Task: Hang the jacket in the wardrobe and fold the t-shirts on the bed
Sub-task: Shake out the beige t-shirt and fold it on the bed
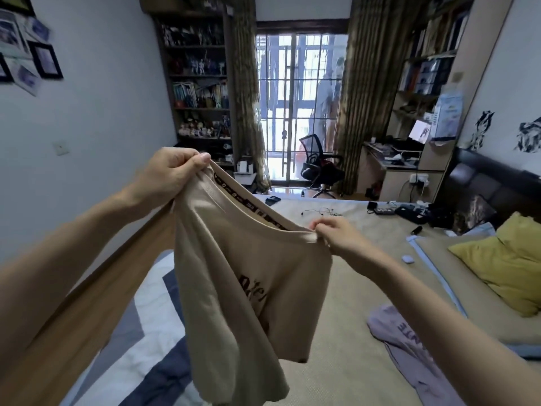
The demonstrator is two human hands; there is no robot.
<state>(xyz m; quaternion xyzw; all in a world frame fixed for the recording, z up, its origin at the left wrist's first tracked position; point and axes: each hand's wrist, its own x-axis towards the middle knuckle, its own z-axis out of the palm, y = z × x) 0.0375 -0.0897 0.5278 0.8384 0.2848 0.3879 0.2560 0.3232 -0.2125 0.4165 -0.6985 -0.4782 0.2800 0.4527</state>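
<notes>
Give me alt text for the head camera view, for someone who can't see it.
A person holds a beige t-shirt up over a bed, the left hand and right hand each gripping the neckline. A lilac t-shirt lies crumpled on the bed beside a yellow pillow; bookshelves, a desk and a barred window fill the background.

- The beige cotton t-shirt (246, 276), held up in the air, carries dark brown lettering on its chest; folds hide most of it and no word can be made out.
- The crumpled lilac t-shirt (409, 350) lying on the bed shows purple capitals, seemingly "NTE"; the rest is hidden.
</notes>
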